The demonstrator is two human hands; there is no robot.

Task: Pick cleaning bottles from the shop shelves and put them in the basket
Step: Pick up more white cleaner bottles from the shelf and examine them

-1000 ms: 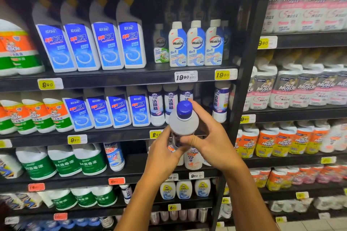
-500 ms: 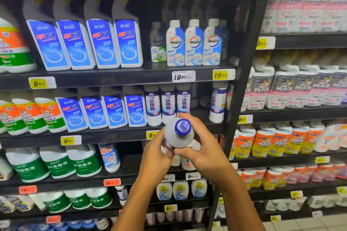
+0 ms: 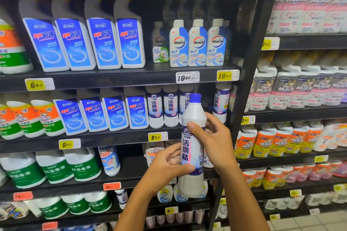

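**Ana:** Since a second ago, what has changed?

**Ben:** Half a second back the bottle (image 3: 191,148) leaned toward the camera, its blue cap facing the lens. It now stands upright with its label turned to the viewer, held in front of the shelves (image 3: 120,78).

**Ana:** How does the bottle look?

**Ben:** Tall, white and slim, with rounded shoulders, a narrow neck and a blue screw cap. A white and purple label wraps its middle.

**Ana:** Can any writing be read?

**Ben:** The label says "WANLI" at the top, with large Chinese characters running down below it. Behind, three white and blue Walch bottles (image 3: 197,43) read "6in1 washing machine cleaner". A price tag (image 3: 187,77) under them shows 19.90, and a yellow tag (image 3: 157,137) lower down shows 2.90. Matching Wanli bottles (image 3: 162,107) stand on the middle shelf, beside blue-labelled angled-neck bottles (image 3: 82,43) with Chinese print. Packs marked "Mr Muscle" (image 3: 300,92) fill the bay to the right.

**Ana:** And the hands?

**Ben:** Both hold the bottle. The left hand (image 3: 165,167) grips the lower label, thumb across the front and fingers curled behind. The right hand (image 3: 216,140) grasps higher up, thumb pressed on the front just below the shoulder, fingers wrapped round the far side. Both forearms rise from the bottom edge.
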